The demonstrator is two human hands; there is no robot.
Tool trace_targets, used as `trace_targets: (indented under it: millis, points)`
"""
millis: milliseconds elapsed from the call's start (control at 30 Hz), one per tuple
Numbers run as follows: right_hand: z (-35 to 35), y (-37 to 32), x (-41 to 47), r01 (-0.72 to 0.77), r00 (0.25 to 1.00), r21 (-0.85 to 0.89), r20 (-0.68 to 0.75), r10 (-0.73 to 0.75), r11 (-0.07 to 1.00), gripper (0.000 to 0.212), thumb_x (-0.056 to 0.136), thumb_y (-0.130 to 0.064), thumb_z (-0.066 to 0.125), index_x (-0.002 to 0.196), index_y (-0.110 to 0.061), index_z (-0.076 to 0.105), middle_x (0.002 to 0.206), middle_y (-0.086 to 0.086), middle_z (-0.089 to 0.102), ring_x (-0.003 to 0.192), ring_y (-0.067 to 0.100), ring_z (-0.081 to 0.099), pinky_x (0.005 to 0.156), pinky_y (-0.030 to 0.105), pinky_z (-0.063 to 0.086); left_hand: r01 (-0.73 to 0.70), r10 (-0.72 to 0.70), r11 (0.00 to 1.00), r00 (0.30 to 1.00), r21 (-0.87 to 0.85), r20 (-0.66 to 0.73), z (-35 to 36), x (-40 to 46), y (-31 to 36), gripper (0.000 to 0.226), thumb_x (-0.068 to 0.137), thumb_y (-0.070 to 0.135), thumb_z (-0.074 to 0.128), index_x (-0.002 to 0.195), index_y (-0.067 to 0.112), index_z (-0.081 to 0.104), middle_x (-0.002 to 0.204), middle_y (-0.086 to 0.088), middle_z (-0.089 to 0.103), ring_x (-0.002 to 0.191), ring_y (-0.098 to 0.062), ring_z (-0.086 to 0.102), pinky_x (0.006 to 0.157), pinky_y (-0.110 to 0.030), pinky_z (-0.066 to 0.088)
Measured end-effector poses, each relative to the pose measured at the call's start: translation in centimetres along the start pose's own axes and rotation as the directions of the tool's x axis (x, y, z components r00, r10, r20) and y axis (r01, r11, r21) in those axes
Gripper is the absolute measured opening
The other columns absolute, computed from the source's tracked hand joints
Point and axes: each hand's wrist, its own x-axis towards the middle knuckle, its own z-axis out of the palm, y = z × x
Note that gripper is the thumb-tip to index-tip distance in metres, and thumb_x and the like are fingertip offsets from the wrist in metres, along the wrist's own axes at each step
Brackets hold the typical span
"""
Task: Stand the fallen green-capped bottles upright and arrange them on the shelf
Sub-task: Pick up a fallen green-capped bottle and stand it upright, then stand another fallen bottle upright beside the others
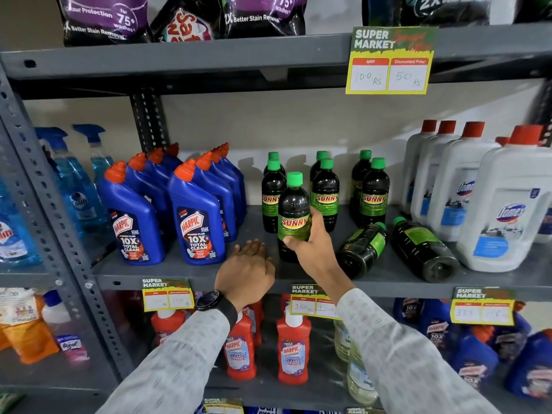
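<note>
Both our hands are at the front of the middle shelf (pixel 185 271). Our right hand (pixel 310 246) is closed around the lower half of one green-capped bottle (pixel 294 215), with the thumb across its green label, and the bottle is upright near the front edge of the shelf; we cannot tell if its base touches the shelf or is just above it. Our left hand (pixel 249 268) lies flat on the front edge with the fingers spread a little, holding nothing, just beside the held bottle on its left. A black watch (pixel 210 300) is on this wrist.

Behind the held bottle, six upright green-capped bottles (pixel 325 195) are in three pairs toward the back of the shelf. Two fallen green-capped bottles (pixel 363 249) lie on their sides to the right of our right hand, with their caps pointing to the back and their bases to the front edge. The second fallen one (pixel 424 249) lies just beside the white jugs with red caps (pixel 504 210) at the right end of the shelf. Blue Harpic bottles (pixel 197 213) are in rows on the left part of the shelf.
</note>
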Motion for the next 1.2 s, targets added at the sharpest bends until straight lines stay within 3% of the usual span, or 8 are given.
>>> trace_targets:
  millis: [267,500,667,833,900,1033,1133,1200]
  points:
    - [0.7,0.3,-0.1,0.043,0.997,-0.090,-0.062,-0.049,0.995,0.083,0.076,-0.017,0.090,0.139,-0.032,0.037,0.127,-0.010,0.062,0.115,0.005,0.062,0.093,0.020,0.047,-0.010,0.010,1.000,1.000,0.013,0.003,-0.2,-0.2,0.0,0.060,0.106,0.038,0.023,0.156,0.009,0.036,0.165,-0.012,0.035,0.153,-0.024,0.031,0.126,-0.041,0.019]
    - [0.5,-0.4,-0.5,0.026,0.999,-0.086,-0.034,-0.029,0.996,0.085,0.078,-0.014,0.087,0.146,-0.026,0.037,0.132,-0.005,0.061,0.120,0.010,0.061,0.107,0.042,0.051,-0.005,0.005,1.000,0.999,0.007,0.041,-0.6,-0.1,0.2,0.060,0.107,0.038,0.022,0.158,0.009,0.032,0.167,-0.012,0.030,0.155,-0.024,0.027,0.127,-0.041,0.017]
    - [-1.3,-3.2,-1.7,0.076,0.993,-0.167,-0.078,-0.090,0.983,0.095,0.086,-0.017,0.081,0.162,-0.022,0.023,0.150,0.000,0.053,0.135,0.015,0.053,0.113,0.043,0.045,0.050,-0.037,0.996,0.987,-0.080,0.155,-1.4,1.2,0.2,0.063,0.106,0.040,0.024,0.160,0.009,0.024,0.170,-0.012,0.021,0.158,-0.025,0.017,0.128,-0.044,0.013]
    - [-6.6,-7.3,0.1,0.147,0.946,-0.532,-0.169,-0.275,0.834,0.048,0.091,-0.010,0.066,0.139,-0.012,0.057,0.109,0.001,0.068,0.088,0.011,0.067,0.080,0.035,0.061,-0.002,0.004,1.000,0.987,-0.008,0.160,-1.3,1.9,0.3,0.059,0.106,0.034,0.026,0.153,-0.001,0.033,0.164,-0.021,0.030,0.154,-0.033,0.026,0.124,-0.055,0.020]
    - [-9.4,-7.8,1.1,0.011,0.977,-0.696,-0.146,-0.156,0.718,0.021,0.092,-0.021,0.064,0.109,-0.009,0.064,0.094,0.005,0.066,0.080,0.022,0.064,0.072,0.040,0.056,-0.014,0.011,1.000,0.988,0.021,0.157,-0.9,1.7,0.1,0.058,0.106,0.035,0.024,0.150,-0.001,0.037,0.162,-0.022,0.033,0.153,-0.034,0.029,0.122,-0.056,0.023]
    - [-12.9,-5.9,1.0,-0.308,0.947,-0.782,-0.196,0.255,0.543,0.052,0.086,-0.065,0.067,0.080,-0.014,0.060,0.084,0.007,0.065,0.076,0.027,0.067,0.069,0.037,0.054,0.003,-0.002,1.000,0.987,-0.005,0.160,-0.4,2.0,0.1,0.059,0.106,0.037,0.022,0.151,0.001,0.037,0.165,-0.020,0.030,0.155,-0.033,0.025,0.124,-0.055,0.017]
    - [-13.3,-4.3,0.1,-0.457,0.866,-0.633,-0.154,0.476,0.625,0.050,0.081,-0.072,0.066,0.082,-0.023,0.058,0.087,0.005,0.063,0.067,0.031,0.075,0.052,0.034,0.061,0.035,-0.028,0.998,0.988,-0.046,0.154,-0.4,2.2,0.2,0.062,0.105,0.038,0.021,0.155,0.003,0.030,0.167,-0.017,0.026,0.156,-0.029,0.022,0.126,-0.052,0.013]
    - [-13.2,-3.6,0.0,-0.554,0.818,-0.430,-0.121,0.563,0.713,0.046,0.080,-0.066,0.073,0.091,-0.023,0.062,0.097,0.007,0.064,0.071,0.034,0.076,0.055,0.039,0.064,0.035,-0.028,0.998,0.990,-0.046,0.137,-0.2,2.1,0.1,0.062,0.105,0.038,0.021,0.155,0.003,0.031,0.167,-0.017,0.027,0.156,-0.029,0.023,0.126,-0.052,0.014]
